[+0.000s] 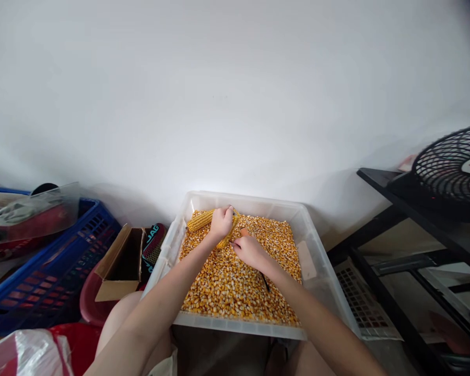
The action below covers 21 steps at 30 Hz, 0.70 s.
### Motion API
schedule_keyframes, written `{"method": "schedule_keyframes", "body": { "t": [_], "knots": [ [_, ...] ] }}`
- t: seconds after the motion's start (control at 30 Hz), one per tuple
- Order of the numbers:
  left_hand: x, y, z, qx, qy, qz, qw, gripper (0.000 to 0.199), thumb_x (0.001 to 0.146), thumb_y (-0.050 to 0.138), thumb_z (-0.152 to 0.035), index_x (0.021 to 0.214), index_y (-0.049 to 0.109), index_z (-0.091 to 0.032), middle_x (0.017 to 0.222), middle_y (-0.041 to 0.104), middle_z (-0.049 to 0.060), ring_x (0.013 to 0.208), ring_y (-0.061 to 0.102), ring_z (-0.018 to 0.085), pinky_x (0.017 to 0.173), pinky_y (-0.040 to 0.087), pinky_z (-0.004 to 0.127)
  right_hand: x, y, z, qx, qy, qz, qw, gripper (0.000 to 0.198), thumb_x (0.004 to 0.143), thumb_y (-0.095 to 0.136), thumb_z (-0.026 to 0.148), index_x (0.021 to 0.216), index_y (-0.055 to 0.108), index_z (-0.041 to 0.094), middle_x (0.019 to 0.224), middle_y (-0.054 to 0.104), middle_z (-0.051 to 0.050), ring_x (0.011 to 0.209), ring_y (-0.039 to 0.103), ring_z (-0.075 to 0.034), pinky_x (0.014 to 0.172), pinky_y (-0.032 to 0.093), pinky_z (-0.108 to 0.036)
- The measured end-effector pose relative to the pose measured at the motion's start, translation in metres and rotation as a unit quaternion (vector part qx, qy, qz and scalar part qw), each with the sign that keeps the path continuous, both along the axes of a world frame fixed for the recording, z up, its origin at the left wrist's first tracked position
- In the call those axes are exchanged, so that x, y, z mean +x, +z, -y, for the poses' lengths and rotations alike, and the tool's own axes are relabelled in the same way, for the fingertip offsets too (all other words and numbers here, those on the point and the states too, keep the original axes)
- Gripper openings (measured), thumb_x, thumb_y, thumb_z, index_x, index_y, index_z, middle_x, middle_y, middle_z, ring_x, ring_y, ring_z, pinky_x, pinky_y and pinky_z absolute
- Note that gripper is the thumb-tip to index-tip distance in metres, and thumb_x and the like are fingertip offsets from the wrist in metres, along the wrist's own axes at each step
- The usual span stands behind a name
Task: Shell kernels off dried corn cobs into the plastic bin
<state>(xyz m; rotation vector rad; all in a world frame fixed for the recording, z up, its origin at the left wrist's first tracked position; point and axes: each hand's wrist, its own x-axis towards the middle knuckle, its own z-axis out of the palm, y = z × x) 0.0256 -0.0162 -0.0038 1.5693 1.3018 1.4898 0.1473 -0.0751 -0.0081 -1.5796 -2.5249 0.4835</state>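
My left hand (222,222) is closed around a yellow corn cob (224,242), whose kernels show below my fingers. My right hand (250,251) is beside it, fingers pinched near the cob. A small orange-brown piece (244,231) sticks out above that hand, and a thin dark strip (265,283) shows under the wrist; I cannot make out what it grips. Another whole corn cob (199,221) lies at the left back, on loose corn kernels (227,292). They fill much of a translucent plastic bin (243,326) in front of my knees.
To the left stand a blue plastic basket (43,284), an open cardboard box (119,290) and a reddish tub (89,303). At right, a black fan (446,167) sits on a dark rack (379,180). A white wall (235,104) rises behind the bin.
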Motion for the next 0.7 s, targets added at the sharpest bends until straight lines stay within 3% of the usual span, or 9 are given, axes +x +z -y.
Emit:
{"method": "schedule_keyframes", "body": {
  "t": [0.33,0.47,0.57,0.7],
  "knots": [
    [0.004,-0.003,0.006,0.018,-0.022,-0.219,0.975,0.035,0.087,0.029,-0.032,0.056,0.040,-0.020,0.051,0.045,0.001,0.052,0.044,0.014,0.056,0.027,0.026,0.005,-0.012,-0.006,-0.011,0.009,-0.019,1.000,0.030,0.089,0.044,0.021,0.078,0.072,0.014,0.079,0.069,-0.009,0.078,0.061,-0.018,0.069,0.040,-0.024],
    [0.012,-0.006,0.016,0.035,-0.075,-0.322,0.943,0.031,0.084,0.034,-0.032,0.057,0.044,-0.020,0.055,0.052,0.003,0.055,0.047,0.016,0.056,0.028,0.027,0.006,-0.017,-0.008,-0.037,0.051,-0.052,0.997,0.025,0.086,0.048,0.020,0.093,0.071,0.014,0.089,0.071,-0.009,0.080,0.061,-0.018,0.067,0.040,-0.023],
    [0.014,-0.009,0.018,0.029,-0.072,-0.307,0.949,0.033,0.085,0.032,-0.033,0.056,0.043,-0.020,0.054,0.050,0.003,0.053,0.045,0.015,0.056,0.027,0.027,0.008,-0.020,-0.012,-0.031,0.055,-0.054,0.997,0.028,0.086,0.047,0.020,0.101,0.069,0.014,0.096,0.070,-0.010,0.082,0.061,-0.018,0.069,0.040,-0.024],
    [0.002,-0.012,0.004,0.012,-0.022,-0.178,0.984,0.035,0.084,0.033,-0.036,0.055,0.042,-0.019,0.051,0.045,0.001,0.053,0.044,0.014,0.055,0.029,0.027,0.015,-0.020,-0.018,-0.022,0.030,0.003,0.999,0.031,0.088,0.046,0.030,0.082,0.072,0.014,0.090,0.067,-0.011,0.069,0.059,-0.016,0.065,0.038,-0.025]
  ]
}}
